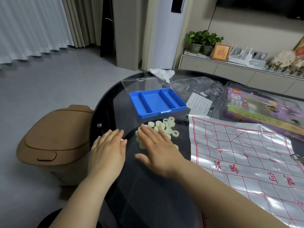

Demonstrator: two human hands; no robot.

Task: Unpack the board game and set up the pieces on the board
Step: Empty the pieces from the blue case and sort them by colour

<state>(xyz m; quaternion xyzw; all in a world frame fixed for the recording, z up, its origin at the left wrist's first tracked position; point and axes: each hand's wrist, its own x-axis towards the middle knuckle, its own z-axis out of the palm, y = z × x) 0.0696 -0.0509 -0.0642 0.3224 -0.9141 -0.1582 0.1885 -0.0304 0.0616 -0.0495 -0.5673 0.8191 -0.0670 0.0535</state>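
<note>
Grip: none taken; left hand [107, 150] and right hand [158, 145] lie flat, fingers straight, palms down on the dark glossy glass surface [148, 195]. The right hand covers part of the heap of pale round plastic game pieces [164, 127], just left of the creased clear red-gridded board sheet [246, 153]. Risk: sweeping on slick glass could send discs over the near left edge. A blue three-compartment plastic tray [158, 102] lies beyond.

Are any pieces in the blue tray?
No: the blue tray shows three bare compartments; the pieces lie heaped on the table beside it.
</note>
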